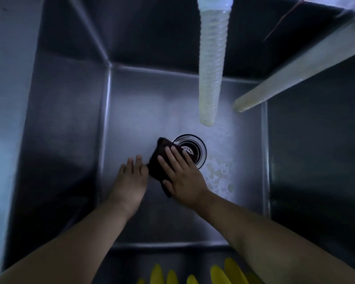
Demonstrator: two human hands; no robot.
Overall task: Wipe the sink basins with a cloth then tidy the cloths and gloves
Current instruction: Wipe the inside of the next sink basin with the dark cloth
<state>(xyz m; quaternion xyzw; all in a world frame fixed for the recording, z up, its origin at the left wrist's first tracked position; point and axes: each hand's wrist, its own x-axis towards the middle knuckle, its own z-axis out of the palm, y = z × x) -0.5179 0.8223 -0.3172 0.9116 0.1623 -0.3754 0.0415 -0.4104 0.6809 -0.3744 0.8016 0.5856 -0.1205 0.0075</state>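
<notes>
Hands [180,179] press dark cloth [159,169] beside drain [193,149]; no writing legible

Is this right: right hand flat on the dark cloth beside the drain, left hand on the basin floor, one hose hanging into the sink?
Not quite. The head view shows two hoses: one hanging straight down, another angling in from the right. Right hand, cloth, drain and left hand are as stated.

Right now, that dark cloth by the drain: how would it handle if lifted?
Probably floppy: the dark cloth lies flat and creased under the right hand. Possibly damp and heavier than it looks, since the sink floor shows wet patches. Unlikely to slide freely; it should drag and bunch.
</notes>
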